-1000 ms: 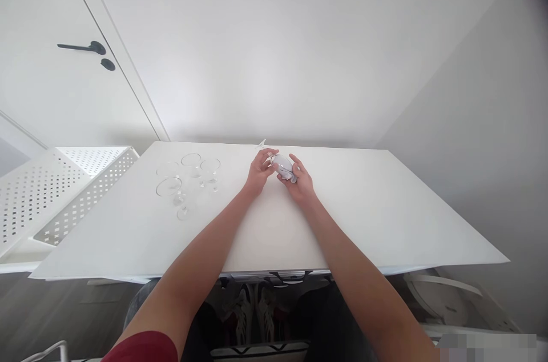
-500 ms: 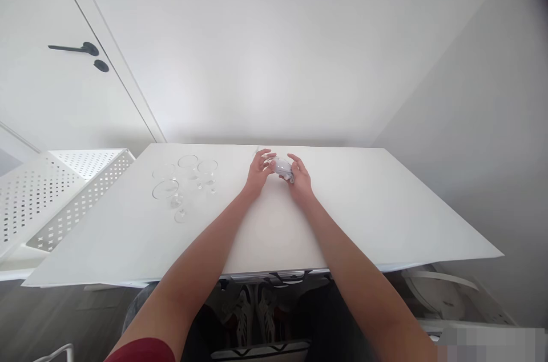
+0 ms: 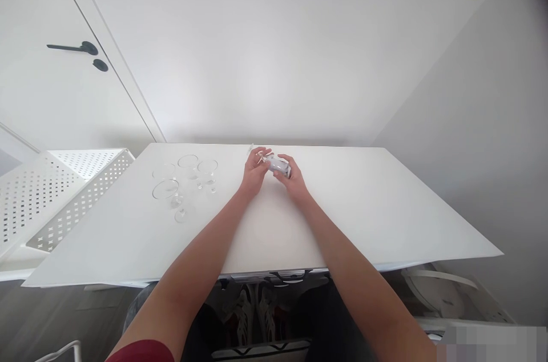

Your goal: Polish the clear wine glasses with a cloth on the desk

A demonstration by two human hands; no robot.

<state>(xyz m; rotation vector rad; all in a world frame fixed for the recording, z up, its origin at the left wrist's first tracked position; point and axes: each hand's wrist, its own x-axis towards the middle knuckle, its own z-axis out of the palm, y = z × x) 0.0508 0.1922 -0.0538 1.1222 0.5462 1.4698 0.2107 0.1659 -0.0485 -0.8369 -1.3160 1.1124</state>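
Over the far middle of the table, a clear stemmed glass (image 3: 278, 165) lies tilted on its side between my hands. Its foot points to the far left and its bowl to the right. My left hand (image 3: 254, 171) is closed around the stem and the near end of the bowl. The fingers of my right hand (image 3: 294, 178) wrap the rim end of the bowl. Something pale grey, like a cloth, fills the bowl; my fingers hide part of it.
Several clear stemmed glasses (image 3: 165, 189) stand on the left of the white table (image 3: 363, 208). A white perforated rack (image 3: 43, 196) adjoins the table's left side. A wall (image 3: 274, 53) rises behind, and a door with a dark handle (image 3: 72, 48) is at far left.
Both hands and the glass have shifted slightly left. My right fingers have closed over the bowl's rim end, and the grey material that hung by my right palm shows less.
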